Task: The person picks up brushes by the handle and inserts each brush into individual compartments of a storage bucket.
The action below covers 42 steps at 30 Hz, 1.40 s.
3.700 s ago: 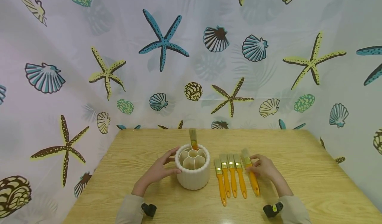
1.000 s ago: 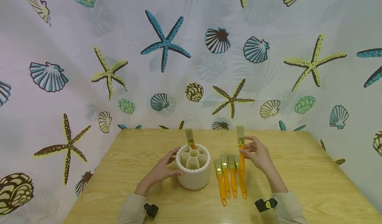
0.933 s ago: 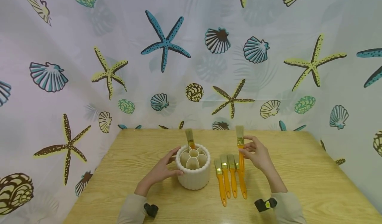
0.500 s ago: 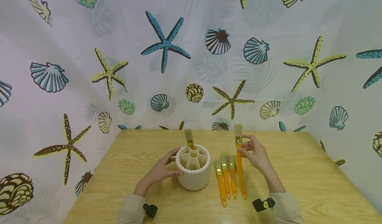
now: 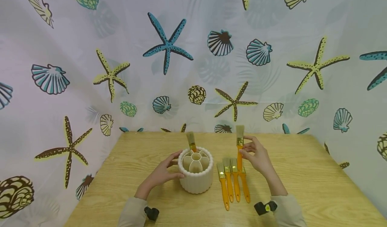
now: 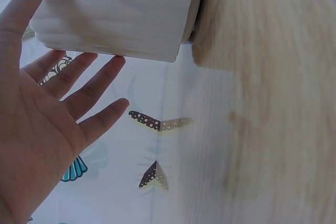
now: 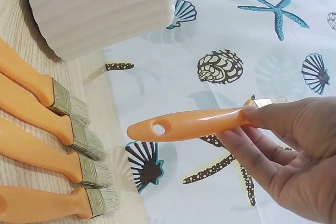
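One paintbrush (image 5: 240, 150) is pinched between the thumb and fingers of the right hand (image 5: 255, 152), just below its metal collar; its bristles are pointed up above the fingertips, its handle hung beneath them. This is probably best done with a light, firm pinch high on the handle, so that the free end can be steered without the four brushes (image 5: 236, 186) laid below those fingers being knocked. By the left hand (image 5: 164, 170) the white divided holder (image 5: 196, 183) is steadied: its fingers are spread and curved against the side, the little finger held off, the thumb set on the near side. How hard they are pressed cannot be told. Just right of the left fingertips, another brush (image 5: 191, 140) is stood tilted in a rear compartment.
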Each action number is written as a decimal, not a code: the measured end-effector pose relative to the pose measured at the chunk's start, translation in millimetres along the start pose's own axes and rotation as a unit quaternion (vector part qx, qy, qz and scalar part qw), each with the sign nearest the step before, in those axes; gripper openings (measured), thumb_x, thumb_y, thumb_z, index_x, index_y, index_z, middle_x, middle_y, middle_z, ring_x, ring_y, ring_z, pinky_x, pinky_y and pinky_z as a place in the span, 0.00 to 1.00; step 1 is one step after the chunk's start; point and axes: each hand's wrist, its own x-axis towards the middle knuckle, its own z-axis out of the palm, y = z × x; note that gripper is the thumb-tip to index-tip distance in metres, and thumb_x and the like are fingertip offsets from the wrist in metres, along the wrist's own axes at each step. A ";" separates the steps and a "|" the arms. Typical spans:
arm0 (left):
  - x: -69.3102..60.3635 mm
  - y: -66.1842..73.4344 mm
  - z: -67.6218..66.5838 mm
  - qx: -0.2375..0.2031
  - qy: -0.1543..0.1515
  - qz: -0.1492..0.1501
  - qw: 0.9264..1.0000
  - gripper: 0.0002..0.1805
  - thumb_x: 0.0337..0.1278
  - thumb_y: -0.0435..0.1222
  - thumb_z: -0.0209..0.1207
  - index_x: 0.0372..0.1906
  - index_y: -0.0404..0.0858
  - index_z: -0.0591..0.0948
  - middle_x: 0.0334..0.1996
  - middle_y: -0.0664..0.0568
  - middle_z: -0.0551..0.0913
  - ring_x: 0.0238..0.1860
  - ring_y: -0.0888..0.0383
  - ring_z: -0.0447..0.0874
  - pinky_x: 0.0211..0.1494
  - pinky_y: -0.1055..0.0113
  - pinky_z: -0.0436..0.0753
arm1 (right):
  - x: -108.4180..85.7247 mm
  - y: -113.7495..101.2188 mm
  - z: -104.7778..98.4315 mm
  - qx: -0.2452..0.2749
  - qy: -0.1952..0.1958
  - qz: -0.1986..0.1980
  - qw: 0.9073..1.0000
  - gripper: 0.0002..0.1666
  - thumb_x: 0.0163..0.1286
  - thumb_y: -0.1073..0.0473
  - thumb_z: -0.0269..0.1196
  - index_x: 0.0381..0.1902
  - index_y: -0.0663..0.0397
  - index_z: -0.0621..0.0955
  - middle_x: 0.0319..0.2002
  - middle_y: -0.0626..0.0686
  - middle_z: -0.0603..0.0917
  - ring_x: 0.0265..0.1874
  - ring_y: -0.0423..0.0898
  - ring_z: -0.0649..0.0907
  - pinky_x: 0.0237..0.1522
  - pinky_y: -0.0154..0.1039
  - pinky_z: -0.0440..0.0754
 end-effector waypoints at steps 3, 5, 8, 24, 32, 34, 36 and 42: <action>0.8 -3.7 -0.1 -0.001 0.002 -0.001 1.000 0.46 0.45 0.47 0.68 0.69 0.63 0.56 0.66 0.55 0.63 0.62 0.47 0.69 0.62 0.37 0.62 | 0.5 -0.5 1.3 0.008 0.004 -0.003 1.000 0.30 0.63 0.67 0.62 0.61 0.62 0.65 0.39 0.65 0.78 0.38 0.59 0.82 0.32 0.39 0.85; 0.9 -4.3 -0.4 -0.002 0.001 -0.003 1.000 0.46 0.45 0.46 0.68 0.69 0.63 0.57 0.66 0.55 0.63 0.62 0.48 0.69 0.62 0.37 0.62 | 1.0 -1.0 2.2 0.011 0.006 -0.006 1.000 0.30 0.62 0.67 0.62 0.61 0.62 0.66 0.39 0.65 0.78 0.37 0.59 0.82 0.32 0.40 0.85; 0.7 -4.4 -0.7 -0.009 -0.001 -0.005 1.000 0.45 0.46 0.45 0.68 0.69 0.61 0.57 0.66 0.53 0.63 0.62 0.46 0.69 0.62 0.37 0.63 | 1.6 -2.1 3.4 0.018 0.009 -0.009 1.000 0.30 0.62 0.68 0.62 0.61 0.62 0.66 0.38 0.65 0.78 0.38 0.60 0.82 0.32 0.40 0.85; -8.2 23.2 -3.6 -0.013 -0.001 0.001 1.000 0.44 0.50 0.44 0.66 0.71 0.48 0.57 0.65 0.46 0.63 0.61 0.41 0.68 0.57 0.38 0.69 | 5.8 -14.8 8.8 0.034 0.017 -0.024 0.999 0.31 0.60 0.70 0.63 0.60 0.61 0.66 0.37 0.65 0.79 0.37 0.59 0.82 0.32 0.36 0.84; -7.9 25.1 -5.5 -0.009 -0.017 -0.007 1.000 0.45 0.50 0.45 0.66 0.72 0.49 0.55 0.67 0.46 0.61 0.62 0.43 0.67 0.60 0.37 0.66 | 3.8 -27.4 9.2 0.041 0.016 -0.027 0.999 0.30 0.61 0.70 0.62 0.60 0.63 0.66 0.38 0.66 0.79 0.38 0.60 0.81 0.33 0.35 0.84; -8.2 26.0 -5.7 -0.011 -0.018 -0.007 1.000 0.45 0.50 0.45 0.66 0.71 0.50 0.55 0.67 0.46 0.61 0.62 0.42 0.67 0.60 0.38 0.66 | 2.0 -35.9 8.6 0.039 0.019 -0.037 0.998 0.29 0.61 0.71 0.62 0.60 0.65 0.66 0.38 0.67 0.79 0.38 0.62 0.81 0.32 0.36 0.84; -8.5 26.7 -5.8 -0.015 -0.019 -0.005 1.000 0.45 0.50 0.44 0.66 0.71 0.49 0.55 0.67 0.46 0.61 0.62 0.42 0.67 0.59 0.38 0.67 | 0.4 -44.4 8.2 0.038 0.021 -0.043 0.998 0.29 0.61 0.72 0.61 0.59 0.68 0.66 0.37 0.68 0.79 0.38 0.63 0.81 0.33 0.39 0.84; -8.0 24.6 -5.4 -0.015 -0.018 -0.005 1.000 0.44 0.50 0.45 0.66 0.71 0.54 0.56 0.67 0.47 0.61 0.63 0.42 0.67 0.57 0.41 0.71 | 0.5 -56.0 10.1 0.034 0.024 -0.044 0.998 0.29 0.61 0.74 0.60 0.59 0.70 0.65 0.38 0.70 0.79 0.38 0.65 0.81 0.34 0.43 0.84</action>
